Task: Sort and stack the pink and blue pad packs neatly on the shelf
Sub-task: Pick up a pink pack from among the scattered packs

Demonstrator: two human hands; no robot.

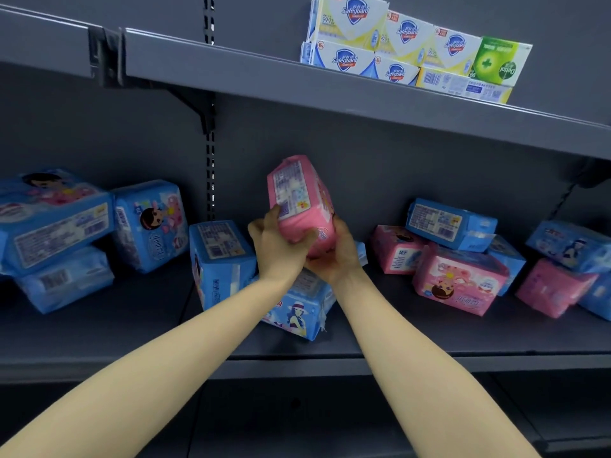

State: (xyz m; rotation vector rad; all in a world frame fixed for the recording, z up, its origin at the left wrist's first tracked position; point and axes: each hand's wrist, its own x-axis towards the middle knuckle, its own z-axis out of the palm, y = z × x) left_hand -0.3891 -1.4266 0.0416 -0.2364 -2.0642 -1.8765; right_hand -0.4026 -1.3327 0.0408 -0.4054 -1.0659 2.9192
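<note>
Clasping a pink pack [299, 200] upright above the middle of the shelf [99, 328], the left grip [281, 247] and right grip [335, 261] curl round its lower end and cover it. Under the wrists a blue pack [299, 314] lies partly hidden. Three other pink packs [459, 280] sit toward the right end. About nine blue ones [53, 226] show; one at the right edge is cut off, and some are overlapped. Soap boxes [406, 51] crowd the upper shelf [231, 72].
</note>
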